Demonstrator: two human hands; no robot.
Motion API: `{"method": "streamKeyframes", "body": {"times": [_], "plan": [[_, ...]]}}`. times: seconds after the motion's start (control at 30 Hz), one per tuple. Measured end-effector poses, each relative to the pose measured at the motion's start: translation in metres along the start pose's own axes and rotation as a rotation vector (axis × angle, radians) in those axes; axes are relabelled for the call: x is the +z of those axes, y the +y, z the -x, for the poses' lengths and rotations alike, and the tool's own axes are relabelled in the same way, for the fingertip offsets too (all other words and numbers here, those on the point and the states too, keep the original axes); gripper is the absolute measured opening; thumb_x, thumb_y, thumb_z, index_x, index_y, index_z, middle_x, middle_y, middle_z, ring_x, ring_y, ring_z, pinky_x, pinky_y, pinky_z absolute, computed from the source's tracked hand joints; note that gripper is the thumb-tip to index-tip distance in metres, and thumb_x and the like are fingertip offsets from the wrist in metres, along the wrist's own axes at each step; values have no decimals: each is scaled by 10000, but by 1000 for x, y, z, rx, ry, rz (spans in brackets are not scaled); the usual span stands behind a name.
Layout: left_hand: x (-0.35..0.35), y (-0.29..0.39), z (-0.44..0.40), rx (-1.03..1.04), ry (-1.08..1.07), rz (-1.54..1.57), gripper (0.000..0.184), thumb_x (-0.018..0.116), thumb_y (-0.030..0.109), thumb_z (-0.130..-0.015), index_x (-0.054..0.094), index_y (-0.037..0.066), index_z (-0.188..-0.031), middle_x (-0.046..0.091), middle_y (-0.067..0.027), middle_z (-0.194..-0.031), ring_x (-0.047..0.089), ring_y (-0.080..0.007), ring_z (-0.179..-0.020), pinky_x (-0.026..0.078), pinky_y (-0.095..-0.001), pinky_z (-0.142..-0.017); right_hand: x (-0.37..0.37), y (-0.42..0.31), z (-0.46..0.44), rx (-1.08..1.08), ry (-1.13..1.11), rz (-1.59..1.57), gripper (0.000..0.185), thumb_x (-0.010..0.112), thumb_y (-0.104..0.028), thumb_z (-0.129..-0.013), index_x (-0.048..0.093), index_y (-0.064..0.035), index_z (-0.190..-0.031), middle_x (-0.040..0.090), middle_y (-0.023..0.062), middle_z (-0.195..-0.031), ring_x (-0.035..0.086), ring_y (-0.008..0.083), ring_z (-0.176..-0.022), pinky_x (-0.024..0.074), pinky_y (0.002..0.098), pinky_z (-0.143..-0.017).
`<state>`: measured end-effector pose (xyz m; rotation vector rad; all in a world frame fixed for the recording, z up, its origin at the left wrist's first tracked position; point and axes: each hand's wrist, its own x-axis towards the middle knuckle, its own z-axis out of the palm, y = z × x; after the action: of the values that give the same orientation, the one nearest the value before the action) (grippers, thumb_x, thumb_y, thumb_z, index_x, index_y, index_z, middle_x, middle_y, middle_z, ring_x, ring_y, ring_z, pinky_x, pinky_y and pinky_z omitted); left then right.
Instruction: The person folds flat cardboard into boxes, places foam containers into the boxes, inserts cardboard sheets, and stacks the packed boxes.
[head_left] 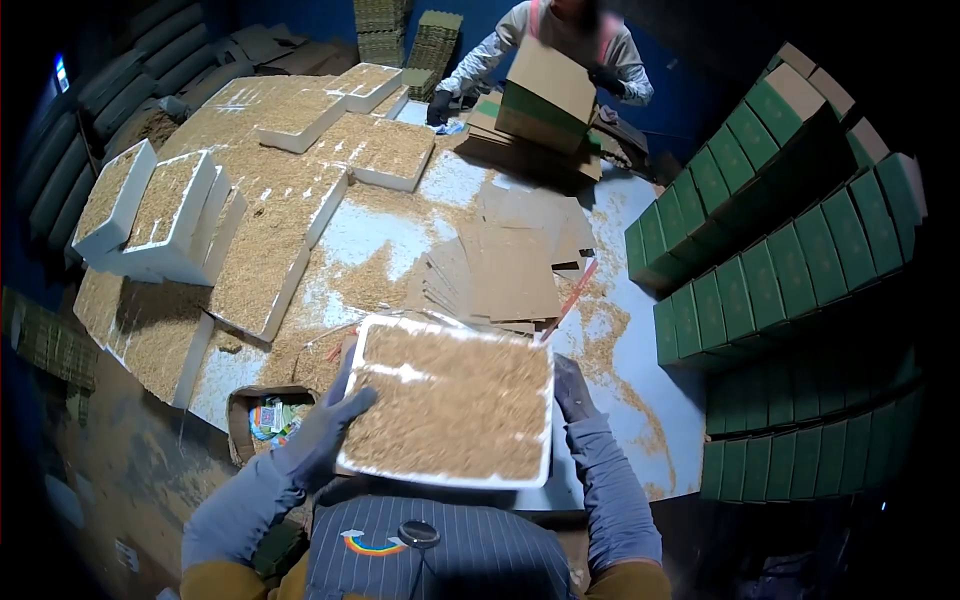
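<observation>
A white foam tray [547, 420] filled with tan, sawdust-like grains is held in front of my apron, close to the table's near edge. My gloved left hand [340, 415] grips its left side, thumb over the rim. On the opposite side my right hand [574, 388] holds the right wall, with most of its fingers hidden behind it. Flat brown cardboard pieces [515, 275] lie just beyond the tray. A small open box [240, 425] with colourful printed packets stands left of my left hand.
More grain-filled trays [395, 155] cover the table's left and far parts, with several stood on edge [170, 215] at left. Green boxes [780, 290] are stacked along the right. Across the table, a co-worker handles a green carton [545, 105]. Loose grains lie on the white tabletop [650, 400].
</observation>
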<state>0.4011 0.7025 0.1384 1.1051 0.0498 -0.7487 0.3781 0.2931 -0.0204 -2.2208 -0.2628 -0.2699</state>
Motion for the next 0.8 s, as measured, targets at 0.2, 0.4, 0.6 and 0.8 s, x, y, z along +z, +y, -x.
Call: {"method": "streamKeyframes", "body": {"times": [0.2, 0.4, 0.6, 0.8], "plan": [[-5, -42, -18, -16, 46, -562, 870, 577, 333, -972, -3, 64, -1561, 180, -176, -1595, 185, -232, -1453, 197, -321, -1165, -41, -80, -36, 929, -355, -455, 483, 586, -398, -941, 637, 0, -1210, 645, 92, -1147, 563, 182, -1063, 432, 343, -974], [6, -59, -30, 446, 329, -1206, 559, 591, 160, -939, 380, 5, -1433, 512, -276, -1330, 534, -420, -1202, 459, -418, -994, -12, 82, -119, 463, 218, -92, 630, 757, -177, -770, 501, 29, -1307, 597, 194, -1249, 598, 286, -1103, 489, 365, -932], [-73, -32, 36, 586, 1130, -1467, 452, 700, 53, -803, 595, 27, -1241, 606, -196, -1207, 596, -405, -1090, 490, -425, -938, 27, 228, -120, 590, 248, 214, 913, 817, -107, -724, 288, 10, -1460, 574, 209, -1287, 584, 298, -1128, 460, 342, -980], [-208, -86, 72, -301, 1198, -1035, 320, 652, 192, -900, 611, 39, -1179, 616, -198, -1149, 607, -367, -1047, 486, -407, -894, -12, 218, -109, 625, 383, -131, 448, 775, -88, -798, 552, -1, -1177, 631, 104, -976, 614, 196, -813, 510, 315, -716]]}}
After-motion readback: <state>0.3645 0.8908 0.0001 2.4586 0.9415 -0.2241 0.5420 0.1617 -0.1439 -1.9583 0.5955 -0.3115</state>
